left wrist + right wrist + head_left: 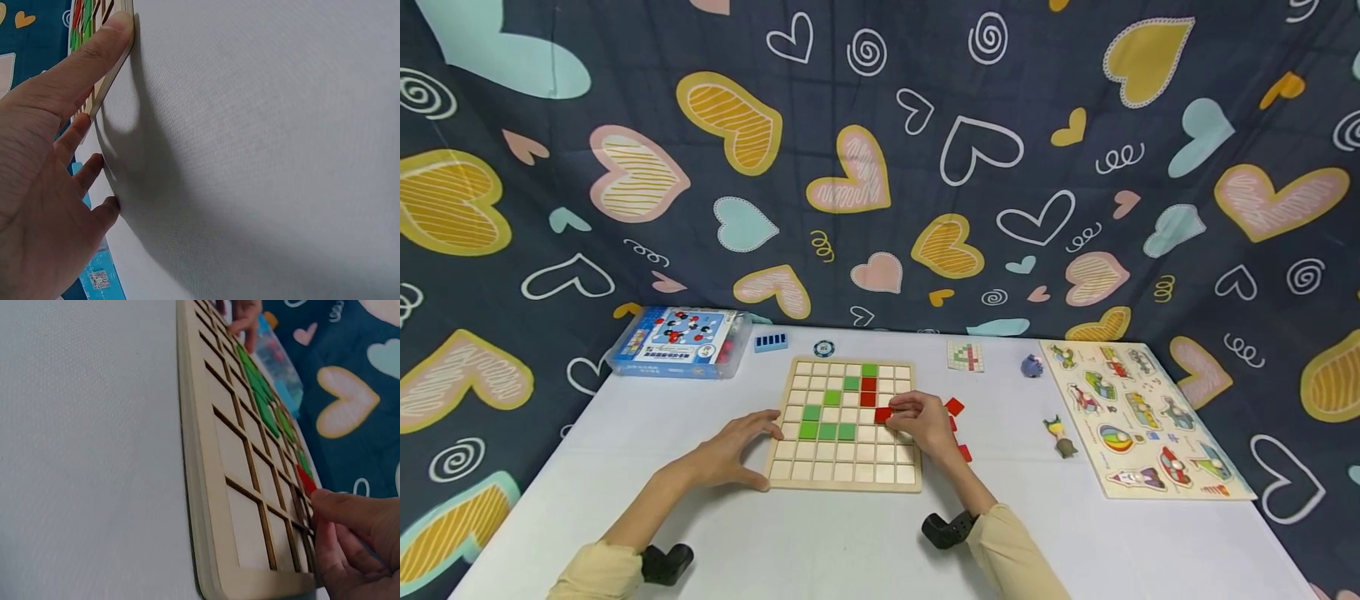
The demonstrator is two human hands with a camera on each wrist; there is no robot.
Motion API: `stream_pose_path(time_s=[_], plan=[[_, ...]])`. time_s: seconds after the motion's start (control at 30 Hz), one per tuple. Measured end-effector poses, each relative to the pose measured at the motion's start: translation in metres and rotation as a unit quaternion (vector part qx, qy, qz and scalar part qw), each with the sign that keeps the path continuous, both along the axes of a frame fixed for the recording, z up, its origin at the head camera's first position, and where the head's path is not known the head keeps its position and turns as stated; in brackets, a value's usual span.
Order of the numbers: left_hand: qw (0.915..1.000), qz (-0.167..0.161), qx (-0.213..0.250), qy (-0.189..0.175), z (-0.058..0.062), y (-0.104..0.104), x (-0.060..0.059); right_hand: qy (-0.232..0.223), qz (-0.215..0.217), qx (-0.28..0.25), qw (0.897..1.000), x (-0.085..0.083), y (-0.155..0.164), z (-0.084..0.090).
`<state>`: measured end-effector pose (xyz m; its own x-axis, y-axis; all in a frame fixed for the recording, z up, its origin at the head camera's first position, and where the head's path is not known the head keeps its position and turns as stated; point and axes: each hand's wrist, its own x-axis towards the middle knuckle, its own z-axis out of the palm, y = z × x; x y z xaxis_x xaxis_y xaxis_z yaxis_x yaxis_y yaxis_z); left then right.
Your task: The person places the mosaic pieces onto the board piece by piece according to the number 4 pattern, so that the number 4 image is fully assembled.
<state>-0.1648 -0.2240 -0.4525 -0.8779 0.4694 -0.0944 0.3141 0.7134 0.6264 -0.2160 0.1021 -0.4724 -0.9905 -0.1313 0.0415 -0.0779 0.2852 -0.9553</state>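
Note:
A square wooden grid board lies on the table with several green tiles and red tiles set in its cells. Between the thumb and fingers of my right hand a red square tile is pinched, over the right part of the grid. In the right wrist view the tile looks tilted above the cells. My left hand is spread against the board's left side, and its thumb touches the rim. Loose red tiles lie right of the board, partly hidden by my right hand.
Behind the board lie a pattern card, a round token and a blue piece. A plastic box stands back left. To the right are small figures and a wooden picture puzzle.

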Motion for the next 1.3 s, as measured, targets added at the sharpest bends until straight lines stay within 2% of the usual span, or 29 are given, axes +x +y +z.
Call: stream_pose_path(time_s=[0.33,0.63,0.87,0.97,1.1,1.2,1.3], plan=[[1.0,0.0,0.007,-0.006,0.001,-0.001,0.0,0.004,0.003,0.006,1.0,-0.002,-0.01,-0.002],[1.0,0.003,0.007,-0.003,0.0,-0.001,0.0,0.031,0.024,0.009,0.999,-0.003,-0.018,0.0],[1.0,0.002,0.008,-0.003,0.0,-0.001,0.0,0.017,0.029,0.014,0.999,-0.002,-0.018,0.004],[0.9999,0.003,0.009,-0.004,0.0,0.0,0.0,0.01,0.035,-0.009,0.999,0.002,-0.009,0.016],[0.9999,0.001,0.015,-0.005,0.001,0.0,0.001,0.003,0.02,-0.037,0.999,-0.001,0.019,0.018],[0.9998,-0.004,0.019,-0.003,0.001,-0.001,0.002,0.004,-0.02,-0.031,0.999,-0.01,0.046,0.008],[0.9998,-0.006,0.018,0.001,0.001,-0.001,0.002,0.003,-0.047,0.008,0.999,-0.015,0.072,0.009]])
